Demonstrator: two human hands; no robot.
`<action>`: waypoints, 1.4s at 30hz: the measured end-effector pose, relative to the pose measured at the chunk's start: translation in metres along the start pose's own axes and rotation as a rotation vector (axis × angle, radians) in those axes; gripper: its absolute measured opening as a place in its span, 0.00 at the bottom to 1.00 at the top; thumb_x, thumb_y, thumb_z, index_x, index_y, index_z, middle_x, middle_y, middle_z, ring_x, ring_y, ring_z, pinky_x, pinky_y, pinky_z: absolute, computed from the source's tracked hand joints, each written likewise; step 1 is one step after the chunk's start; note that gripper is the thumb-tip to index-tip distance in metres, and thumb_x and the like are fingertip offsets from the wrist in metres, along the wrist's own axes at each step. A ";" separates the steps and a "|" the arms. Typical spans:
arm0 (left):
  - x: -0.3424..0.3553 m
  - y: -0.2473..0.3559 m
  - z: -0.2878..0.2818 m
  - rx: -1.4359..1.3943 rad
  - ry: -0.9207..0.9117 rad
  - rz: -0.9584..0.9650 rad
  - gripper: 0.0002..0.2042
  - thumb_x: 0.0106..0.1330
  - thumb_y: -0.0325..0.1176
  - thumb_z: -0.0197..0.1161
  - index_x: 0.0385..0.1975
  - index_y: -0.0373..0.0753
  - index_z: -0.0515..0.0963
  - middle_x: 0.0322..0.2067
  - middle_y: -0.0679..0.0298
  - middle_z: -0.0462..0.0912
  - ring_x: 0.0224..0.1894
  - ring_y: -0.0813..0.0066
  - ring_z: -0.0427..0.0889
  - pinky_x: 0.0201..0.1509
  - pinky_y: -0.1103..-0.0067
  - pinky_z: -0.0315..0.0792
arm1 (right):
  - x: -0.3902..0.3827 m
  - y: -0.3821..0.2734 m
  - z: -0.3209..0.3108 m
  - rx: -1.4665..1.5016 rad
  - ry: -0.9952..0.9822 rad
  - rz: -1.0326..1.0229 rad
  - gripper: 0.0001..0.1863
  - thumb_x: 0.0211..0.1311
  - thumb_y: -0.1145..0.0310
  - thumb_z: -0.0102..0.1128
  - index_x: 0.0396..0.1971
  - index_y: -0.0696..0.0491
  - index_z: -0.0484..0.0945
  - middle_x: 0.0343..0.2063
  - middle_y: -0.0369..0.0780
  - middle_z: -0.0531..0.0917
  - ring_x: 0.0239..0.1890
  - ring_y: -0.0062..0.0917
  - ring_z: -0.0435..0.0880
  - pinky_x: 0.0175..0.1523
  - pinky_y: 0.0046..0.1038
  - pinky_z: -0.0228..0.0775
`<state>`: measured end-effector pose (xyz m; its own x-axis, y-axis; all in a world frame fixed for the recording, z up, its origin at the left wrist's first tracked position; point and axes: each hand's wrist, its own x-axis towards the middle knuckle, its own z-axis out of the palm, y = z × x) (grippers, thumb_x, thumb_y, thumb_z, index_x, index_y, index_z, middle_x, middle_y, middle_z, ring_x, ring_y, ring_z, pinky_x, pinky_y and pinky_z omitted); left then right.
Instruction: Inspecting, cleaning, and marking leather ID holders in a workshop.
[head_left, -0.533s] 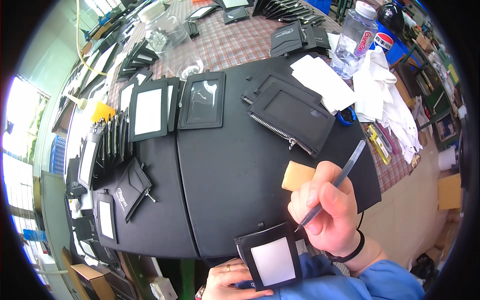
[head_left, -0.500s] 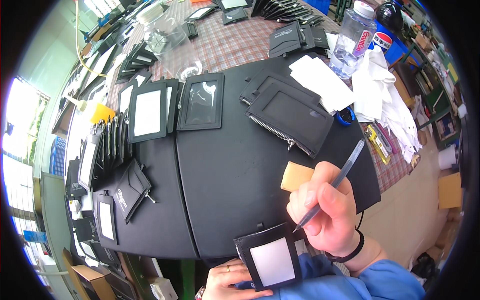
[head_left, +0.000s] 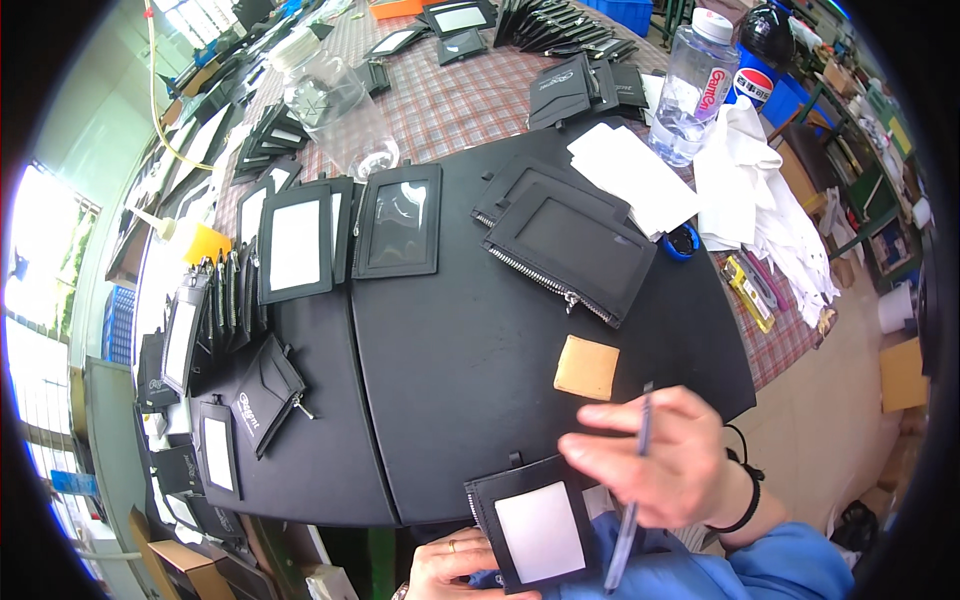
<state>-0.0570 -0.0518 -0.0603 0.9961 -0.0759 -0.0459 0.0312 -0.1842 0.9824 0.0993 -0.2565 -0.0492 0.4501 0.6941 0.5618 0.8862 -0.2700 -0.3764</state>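
Note:
At the table's near edge my left hand point(head_left: 455, 568) grips a black zip card holder point(head_left: 582, 478) from its lower left, with the white window facing up. Fingers stretched, my right hand point(head_left: 655, 455) reaches to the holder's upper right corner; whether the fingertips touch it I cannot tell. A slim dark pen point(head_left: 628, 525) stays tucked in that hand, slanting down past the palm. Just beyond those fingers lies a tan square pad point(head_left: 587, 368). Two more zip card holders point(head_left: 575, 255) lie stacked farther back, beside white cards point(head_left: 635, 180).
Black card holders point(head_left: 295, 240) with white or clear windows stand and lie on the left. A clear jar point(head_left: 340, 115) lies tipped at the back. On the right are a water bottle point(head_left: 690, 95), white cloth point(head_left: 740, 185), a blue-rimmed cap point(head_left: 681, 242) and a yellow packet point(head_left: 748, 292).
My right hand has dropped toward the card holder and opened its fingers out, and the pen has swung from pointing down-left to hanging along the palm. My left hand keeps its hold.

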 end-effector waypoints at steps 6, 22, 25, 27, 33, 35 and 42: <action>0.004 0.000 -0.002 -0.010 0.000 0.005 0.17 0.39 0.29 0.80 0.28 0.31 0.82 0.31 0.55 0.85 0.38 0.63 0.84 0.45 0.73 0.75 | 0.002 0.009 -0.008 0.256 0.003 -0.004 0.15 0.53 0.71 0.55 0.41 0.50 0.81 0.39 0.33 0.84 0.44 0.24 0.82 0.39 0.22 0.70; 0.002 0.001 -0.001 -0.021 0.022 -0.017 0.17 0.38 0.27 0.80 0.29 0.31 0.82 0.31 0.55 0.85 0.38 0.64 0.84 0.45 0.74 0.74 | -0.002 0.015 0.001 0.498 0.049 0.144 0.14 0.60 0.70 0.57 0.46 0.54 0.79 0.27 0.33 0.81 0.23 0.22 0.76 0.28 0.21 0.67; 0.002 0.001 0.000 -0.039 0.028 -0.021 0.17 0.38 0.27 0.80 0.29 0.31 0.82 0.31 0.55 0.85 0.38 0.63 0.84 0.46 0.74 0.74 | 0.003 0.010 -0.010 0.670 0.137 0.241 0.15 0.67 0.63 0.53 0.46 0.55 0.79 0.24 0.35 0.76 0.21 0.21 0.71 0.27 0.21 0.64; 0.002 0.000 0.000 -0.038 0.026 -0.021 0.17 0.38 0.27 0.80 0.28 0.31 0.82 0.31 0.55 0.85 0.38 0.64 0.84 0.46 0.74 0.74 | 0.009 0.005 -0.004 0.651 0.228 0.253 0.18 0.70 0.59 0.48 0.46 0.57 0.79 0.24 0.36 0.73 0.21 0.20 0.69 0.26 0.21 0.62; 0.003 -0.002 0.001 -0.028 0.031 -0.003 0.16 0.38 0.28 0.80 0.26 0.31 0.82 0.29 0.56 0.85 0.35 0.65 0.84 0.43 0.74 0.74 | 0.018 -0.010 0.014 0.861 0.339 0.607 0.06 0.65 0.71 0.53 0.34 0.59 0.76 0.21 0.37 0.75 0.18 0.16 0.70 0.24 0.18 0.61; 0.003 -0.002 0.000 -0.024 0.027 -0.013 0.16 0.37 0.28 0.81 0.25 0.32 0.81 0.29 0.56 0.85 0.35 0.65 0.84 0.42 0.75 0.74 | 0.014 -0.003 0.013 0.805 0.244 0.581 0.06 0.63 0.71 0.56 0.28 0.57 0.72 0.19 0.36 0.75 0.14 0.15 0.69 0.22 0.18 0.60; 0.006 -0.001 0.002 -0.040 0.036 0.000 0.15 0.37 0.28 0.81 0.24 0.32 0.81 0.28 0.56 0.85 0.34 0.66 0.84 0.41 0.75 0.74 | 0.018 0.004 0.004 0.673 0.042 0.420 0.08 0.61 0.69 0.62 0.27 0.54 0.72 0.14 0.34 0.72 0.13 0.18 0.65 0.19 0.22 0.54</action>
<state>-0.0511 -0.0541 -0.0617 0.9984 -0.0408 -0.0399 0.0336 -0.1443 0.9890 0.1108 -0.2429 -0.0438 0.7476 0.5942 0.2967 0.3910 -0.0328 -0.9198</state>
